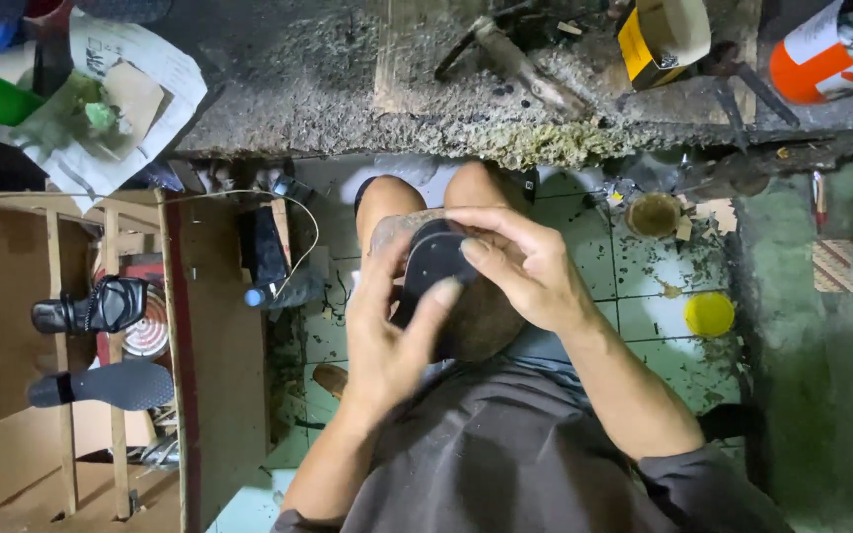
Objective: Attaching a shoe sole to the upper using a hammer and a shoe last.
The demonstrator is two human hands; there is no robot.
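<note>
Workshop floor of pale green tiles (644, 296), stained and littered, seen from the head camera looking straight down; a rough, crusted worktop (348, 89) runs along the far side.

Item in hand — dark shoe sole (433, 266), flat and oval, lying on a rounded brownish block (486, 321) propped on the person's lap, between the knees. Left hand (387, 336): fingers curled around the sole's left edge, thumb pressing its face. Right hand (520, 266): fingers closed over the far right edge, pinching it against the block. Both hands grip the sole.

Handling, as judged: light, thin, somewhat flexible, likely rubber or leatherboard; not fragile, though it may be tacky if glued. Best held by the rim, thumbs kept on the flat face.

Surroundings:
- Wooden rack (111, 345), left, carrying a black strapped sandal (96, 306) and a loose black sole (111, 385).
- Crumpled paper (140, 69) and green scraps, far left on the worktop.
- Yellow can (659, 35) and an orange-and-white container (821, 54), far right.
- Small open glue pot (654, 212) and a yellow lid (709, 314) on the tiles, right — near the right forearm, but apart from it.
- Hand tools (515, 54), far centre.

Nothing lies between the hands and the sole.
</note>
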